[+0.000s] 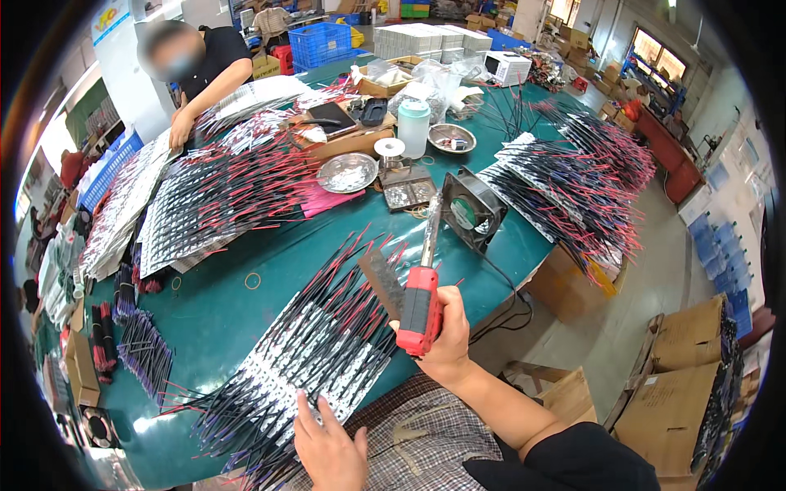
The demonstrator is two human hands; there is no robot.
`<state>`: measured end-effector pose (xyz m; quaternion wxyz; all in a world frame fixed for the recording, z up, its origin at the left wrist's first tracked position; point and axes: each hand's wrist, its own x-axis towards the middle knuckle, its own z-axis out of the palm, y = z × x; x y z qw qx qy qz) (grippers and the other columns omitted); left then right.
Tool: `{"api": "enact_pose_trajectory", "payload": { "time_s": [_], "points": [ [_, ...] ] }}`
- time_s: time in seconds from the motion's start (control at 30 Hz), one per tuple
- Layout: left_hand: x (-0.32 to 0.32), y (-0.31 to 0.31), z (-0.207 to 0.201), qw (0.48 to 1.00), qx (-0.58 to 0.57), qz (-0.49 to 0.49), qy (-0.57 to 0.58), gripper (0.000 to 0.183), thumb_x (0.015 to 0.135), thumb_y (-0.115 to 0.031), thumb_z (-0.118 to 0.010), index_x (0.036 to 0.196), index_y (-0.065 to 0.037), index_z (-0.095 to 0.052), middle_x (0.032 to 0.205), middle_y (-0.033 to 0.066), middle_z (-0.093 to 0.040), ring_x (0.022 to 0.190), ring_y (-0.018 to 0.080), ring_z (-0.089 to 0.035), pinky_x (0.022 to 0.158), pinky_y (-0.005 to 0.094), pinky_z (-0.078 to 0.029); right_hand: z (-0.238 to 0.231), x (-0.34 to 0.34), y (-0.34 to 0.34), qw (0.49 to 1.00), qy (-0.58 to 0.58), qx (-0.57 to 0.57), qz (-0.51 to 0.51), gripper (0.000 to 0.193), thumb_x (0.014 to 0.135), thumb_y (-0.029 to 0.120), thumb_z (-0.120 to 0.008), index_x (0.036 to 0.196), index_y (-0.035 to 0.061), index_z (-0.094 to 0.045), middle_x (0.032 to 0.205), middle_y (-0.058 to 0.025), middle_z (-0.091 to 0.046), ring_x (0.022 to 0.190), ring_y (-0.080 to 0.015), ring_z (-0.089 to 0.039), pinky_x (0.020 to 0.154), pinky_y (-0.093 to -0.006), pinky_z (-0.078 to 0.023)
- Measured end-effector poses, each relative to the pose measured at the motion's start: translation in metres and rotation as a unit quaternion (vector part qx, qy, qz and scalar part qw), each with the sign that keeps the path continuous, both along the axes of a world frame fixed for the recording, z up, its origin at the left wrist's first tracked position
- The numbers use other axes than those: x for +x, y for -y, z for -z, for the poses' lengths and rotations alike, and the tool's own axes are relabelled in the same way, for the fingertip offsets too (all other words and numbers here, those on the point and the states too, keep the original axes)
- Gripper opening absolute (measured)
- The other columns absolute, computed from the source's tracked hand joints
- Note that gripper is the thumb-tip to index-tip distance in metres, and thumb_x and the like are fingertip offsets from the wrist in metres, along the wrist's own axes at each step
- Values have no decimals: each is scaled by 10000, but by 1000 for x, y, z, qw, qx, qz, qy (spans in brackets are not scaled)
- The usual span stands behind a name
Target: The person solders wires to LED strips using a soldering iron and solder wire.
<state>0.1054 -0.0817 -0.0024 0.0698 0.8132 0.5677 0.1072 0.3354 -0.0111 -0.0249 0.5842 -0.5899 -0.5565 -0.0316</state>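
Observation:
My right hand [449,334] is closed around the handle of a red and black soldering gun [421,307], its long metal tip pointing up and away from me. A brownish flat plate [382,282] sits just left of the gun; whether it is joined to it I cannot tell. Below lies a white panel of small boards [282,360], with many black and red wires running from it. My left hand [329,446] rests at the panel's near edge, fingers spread, holding nothing. Beyond the gun stands a black fan [475,209].
On the green table [221,307] are wired-panel stacks [221,196] at left and more stacks [565,184] at right. A metal dish [348,173], solder spool [390,148] and bottle [413,129] stand mid-table. Across it, a person [209,69] touches panels. Cardboard boxes [667,409] stand at right.

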Motion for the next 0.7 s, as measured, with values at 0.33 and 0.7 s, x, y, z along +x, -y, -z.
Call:
{"api": "enact_pose_trajectory", "payload": {
  "time_s": [0.33,0.7],
  "points": [
    [-13,-2,-35,989,11,-59,-138,440,775,-409,-776,1061,-78,-735,1064,185,-583,1026,364,-545,815,471,-459,5,-12,-8,998,25,-12,-64,616,628,32,-836,1147,34,-505,994,-146,-567,824,-351,-619,668,-407,-523],
    [-25,18,-57,976,-103,-104,-162,408,897,-482,-674,1024,-99,-731,706,133,-694,615,335,-675,586,451,-533,3,-23,-22,980,93,-146,-103,598,618,-6,-789,1140,41,-500,1005,-129,-528,905,-343,-619,712,-411,-529]
  ]
}}
